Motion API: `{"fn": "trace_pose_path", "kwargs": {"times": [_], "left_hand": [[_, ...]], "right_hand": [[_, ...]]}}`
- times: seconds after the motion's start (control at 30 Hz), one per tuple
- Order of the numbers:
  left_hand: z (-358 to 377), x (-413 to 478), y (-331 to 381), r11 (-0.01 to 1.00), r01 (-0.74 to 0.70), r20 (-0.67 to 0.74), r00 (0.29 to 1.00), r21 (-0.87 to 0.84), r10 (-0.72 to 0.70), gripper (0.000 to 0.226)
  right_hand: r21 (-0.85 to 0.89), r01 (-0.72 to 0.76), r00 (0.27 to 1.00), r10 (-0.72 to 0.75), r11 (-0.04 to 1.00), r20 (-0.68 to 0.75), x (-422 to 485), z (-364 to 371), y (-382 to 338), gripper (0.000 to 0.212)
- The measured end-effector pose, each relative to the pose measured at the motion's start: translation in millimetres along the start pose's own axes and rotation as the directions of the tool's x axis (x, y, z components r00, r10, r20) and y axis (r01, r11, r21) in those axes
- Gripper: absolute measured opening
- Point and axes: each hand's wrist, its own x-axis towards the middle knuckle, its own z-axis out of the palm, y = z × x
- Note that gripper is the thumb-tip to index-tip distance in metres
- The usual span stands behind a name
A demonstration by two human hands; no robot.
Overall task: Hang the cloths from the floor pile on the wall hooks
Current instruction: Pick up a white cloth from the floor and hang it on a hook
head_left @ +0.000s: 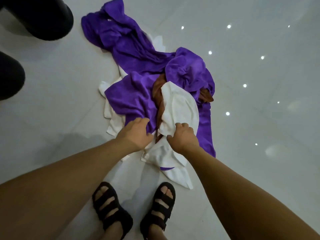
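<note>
A pile of cloths lies on the glossy floor: long purple cloths, white cloths and a brown cloth tucked between them. My left hand reaches down at the near edge of a purple cloth, its fingers curled into the fabric. Beside it, my right hand grips a fold of a white cloth. No wall hooks are in view.
My feet in black sandals stand just in front of the pile. Two dark rounded objects sit at the upper left. The pale tiled floor reflects ceiling lights on the right.
</note>
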Motion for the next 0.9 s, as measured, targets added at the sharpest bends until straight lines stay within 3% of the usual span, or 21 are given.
{"fn": "trace_pose_path", "kwargs": {"times": [0.13,0.23,0.3,0.37,0.47,0.53,0.6,0.7,0.8,0.9], "left_hand": [[48.1,49.5,-18.2,0.998,-0.066,-0.052,0.996,-0.002,0.066,0.061],[70.9,58.9,-26.2,0.993,-0.104,-0.125,0.987,-0.052,0.097,0.058],[78.0,62.1,-29.5,0.994,-0.099,-0.085,0.992,-0.056,0.094,0.058],[77.5,59.3,-30.2,0.995,-0.087,-0.027,0.996,-0.04,0.086,0.06],[59.3,46.4,-25.3,0.996,-0.084,-0.041,0.996,-0.038,0.083,0.067],[36.2,33.3,-17.2,0.994,-0.096,-0.073,0.993,-0.056,0.092,0.078],[4.2,17.3,-6.5,0.986,-0.156,-0.077,0.985,-0.049,0.152,0.096],[-53.2,-13.7,9.3,0.964,-0.265,-0.025,0.964,0.019,0.266,0.108],[-112.6,-52.8,29.2,0.924,-0.37,0.033,0.927,-0.098,0.374,0.077],[-172.5,-102.9,57.2,0.888,-0.297,0.032,0.944,-0.35,0.328,0.031]], "right_hand": [[0.041,-0.157,0.973,0.162,0.987,-0.166,62.3,51.6,24.4,0.083],[0.264,-0.23,0.951,0.274,0.937,-0.145,87.7,75.3,41.0,0.097],[0.474,-0.275,0.929,0.359,0.836,-0.094,100.5,86.0,48.9,0.093],[0.63,-0.305,0.895,0.44,0.714,-0.065,103.0,88.3,52.0,0.069],[0.549,-0.124,0.952,0.256,0.827,-0.171,78.3,74.5,34.9,0.033],[0.527,0.051,0.964,0.095,0.849,-0.247,47.4,52.5,11.1,0.029],[0.602,0.178,0.968,-0.027,0.778,-0.25,10.3,20.1,-13.9,0.032],[0.773,0.28,0.96,-0.16,0.569,-0.23,-44.8,-41.0,-45.9,0.021],[0.891,0.266,0.956,-0.217,0.368,-0.195,-92.7,-111.2,-69.0,0.029],[0.952,0.227,0.957,-0.23,0.205,-0.179,-136.7,-183.5,-83.8,0.019]]}}
